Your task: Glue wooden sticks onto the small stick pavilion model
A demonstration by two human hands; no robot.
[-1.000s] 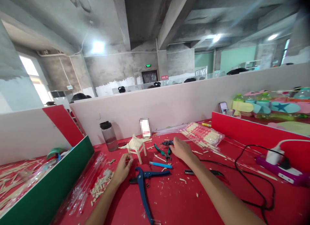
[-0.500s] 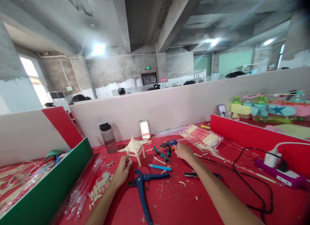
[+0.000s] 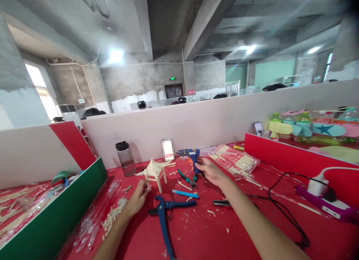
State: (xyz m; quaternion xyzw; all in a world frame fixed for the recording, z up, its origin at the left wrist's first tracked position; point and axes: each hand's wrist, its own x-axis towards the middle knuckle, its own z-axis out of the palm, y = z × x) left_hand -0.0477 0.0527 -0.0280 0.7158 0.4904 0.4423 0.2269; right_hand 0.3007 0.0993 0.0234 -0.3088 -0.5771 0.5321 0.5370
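My right hand (image 3: pixel 209 170) is wrapped round the handle of a blue hot glue gun (image 3: pixel 193 153), lifted off the table with its nozzle pointing left. A small pavilion model (image 3: pixel 154 170) made of pale wooden sticks, with a pointed roof and legs, stands left of centre. At its near left leg the fingers of my left hand (image 3: pixel 140 196) are pinched together on the model; the fingertips partly hide that leg. Green-handled pliers (image 3: pixel 192 182) lie below the glue gun. In front of the model are a blue pen (image 3: pixel 185 194) and a large blue cutter (image 3: pixel 162 211).
A dark water bottle (image 3: pixel 125 161) and a phone (image 3: pixel 167 149) stand by the back partition. Bundled sticks (image 3: pixel 232 157) lie at the back right. The black cable (image 3: pixel 280 207) runs near a purple power strip (image 3: pixel 328 204). Stick scraps (image 3: pixel 112 219) are heaped left.
My right hand has raised the glue gun from the table and turned it more upright, nozzle leftward. The cable has shifted with it. My left hand stays at the model, which has moved slightly left.
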